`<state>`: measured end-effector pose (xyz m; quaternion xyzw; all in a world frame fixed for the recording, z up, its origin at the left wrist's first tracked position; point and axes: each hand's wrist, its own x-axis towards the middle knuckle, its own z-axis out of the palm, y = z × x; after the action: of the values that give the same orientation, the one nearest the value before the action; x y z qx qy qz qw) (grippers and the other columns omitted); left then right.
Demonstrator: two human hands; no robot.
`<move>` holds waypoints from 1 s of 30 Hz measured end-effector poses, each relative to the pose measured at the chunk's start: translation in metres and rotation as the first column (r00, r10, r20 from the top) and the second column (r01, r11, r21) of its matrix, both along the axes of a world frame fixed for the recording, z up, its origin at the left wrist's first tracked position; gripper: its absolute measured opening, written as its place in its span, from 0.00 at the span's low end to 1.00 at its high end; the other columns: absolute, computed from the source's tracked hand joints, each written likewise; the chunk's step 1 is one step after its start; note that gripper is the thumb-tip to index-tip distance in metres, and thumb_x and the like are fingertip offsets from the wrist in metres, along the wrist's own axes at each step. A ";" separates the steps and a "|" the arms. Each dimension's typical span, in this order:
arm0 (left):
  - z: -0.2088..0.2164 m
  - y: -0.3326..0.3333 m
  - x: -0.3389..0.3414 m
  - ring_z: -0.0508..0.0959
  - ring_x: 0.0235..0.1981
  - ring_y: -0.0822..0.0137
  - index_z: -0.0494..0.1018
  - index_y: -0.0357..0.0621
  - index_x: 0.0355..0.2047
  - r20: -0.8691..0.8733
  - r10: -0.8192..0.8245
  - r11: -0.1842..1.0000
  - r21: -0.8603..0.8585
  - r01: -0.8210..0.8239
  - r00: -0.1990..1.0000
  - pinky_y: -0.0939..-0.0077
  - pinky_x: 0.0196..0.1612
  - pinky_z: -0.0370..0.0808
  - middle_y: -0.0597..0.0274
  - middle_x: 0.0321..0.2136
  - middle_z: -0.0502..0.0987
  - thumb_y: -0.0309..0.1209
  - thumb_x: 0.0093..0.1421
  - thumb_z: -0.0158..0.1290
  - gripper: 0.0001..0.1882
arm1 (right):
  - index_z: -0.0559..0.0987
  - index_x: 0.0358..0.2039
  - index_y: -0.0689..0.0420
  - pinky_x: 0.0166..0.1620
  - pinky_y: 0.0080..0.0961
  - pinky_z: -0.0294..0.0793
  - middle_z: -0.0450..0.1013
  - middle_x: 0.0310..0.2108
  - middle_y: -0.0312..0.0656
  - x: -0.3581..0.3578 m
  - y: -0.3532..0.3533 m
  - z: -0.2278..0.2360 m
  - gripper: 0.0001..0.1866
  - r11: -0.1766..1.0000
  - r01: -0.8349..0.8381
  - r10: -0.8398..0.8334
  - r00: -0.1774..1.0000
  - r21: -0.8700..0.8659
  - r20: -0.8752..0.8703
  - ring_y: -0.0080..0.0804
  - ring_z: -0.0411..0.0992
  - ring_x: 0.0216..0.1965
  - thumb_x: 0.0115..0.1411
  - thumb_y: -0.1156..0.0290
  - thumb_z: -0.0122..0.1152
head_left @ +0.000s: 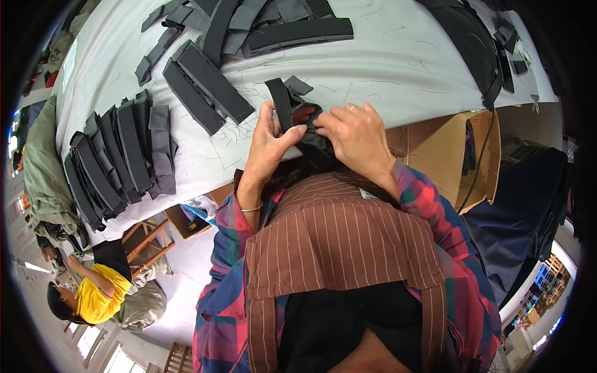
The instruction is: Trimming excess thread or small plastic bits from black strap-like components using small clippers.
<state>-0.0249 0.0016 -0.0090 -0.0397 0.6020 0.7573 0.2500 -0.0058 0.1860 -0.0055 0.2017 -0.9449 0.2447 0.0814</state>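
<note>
Near the table's front edge, both hands hold one dark fabric piece (316, 148) with a stiff black strip standing up at its left end. My left hand (268, 146) is closed on that strip, thumb in front and fingers behind. My right hand (359, 133), a ring on one finger, pinches the bunched cloth on the other side. Part of the cloth hangs below the hands against the brown striped apron (348, 230). Just beyond my left hand lie two black fabric strips (207, 84) side by side.
A fanned row of dark strips (121, 152) lies at the table's left; a loose heap of strips (273, 31) is farther back. A black bag-like piece (463, 43) with a strap lies at right. Below stands an open cardboard box (435, 149). A person in yellow (102, 295) works at left.
</note>
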 end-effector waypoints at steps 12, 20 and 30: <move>-0.002 -0.001 -0.001 0.74 0.42 0.73 0.58 0.37 0.49 0.004 0.008 1.000 0.029 -0.008 1.000 0.79 0.45 0.70 0.56 0.42 0.74 0.22 0.56 0.54 0.22 | 0.78 0.29 0.51 0.30 0.33 0.66 0.72 0.22 0.35 -0.001 0.014 0.011 0.06 0.982 0.016 0.003 0.995 -0.187 0.101 0.37 0.72 0.26 0.53 0.65 0.61; -0.003 -0.003 -0.001 0.74 0.40 0.74 0.58 0.37 0.49 -0.014 -0.016 1.000 -0.013 0.016 1.000 0.80 0.44 0.71 0.57 0.41 0.75 0.22 0.56 0.54 0.23 | 0.76 0.23 0.52 0.28 0.32 0.64 0.68 0.19 0.36 0.004 -0.006 0.012 0.05 0.994 -0.013 0.008 0.999 0.106 0.042 0.35 0.71 0.25 0.50 0.67 0.63; -0.002 -0.002 -0.001 0.74 0.40 0.73 0.58 0.37 0.50 -0.014 0.003 1.000 0.018 -0.002 1.000 0.79 0.44 0.71 0.56 0.41 0.74 0.22 0.55 0.54 0.23 | 0.78 0.26 0.52 0.30 0.33 0.66 0.70 0.20 0.37 0.005 -0.007 0.016 0.04 0.993 0.066 -0.076 0.991 0.093 0.108 0.37 0.72 0.26 0.51 0.67 0.62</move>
<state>-0.0258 -0.0003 -0.0107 -0.0329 0.5971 0.7631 0.2451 -0.0003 0.1789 0.0110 0.1572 -0.9645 0.2102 0.0282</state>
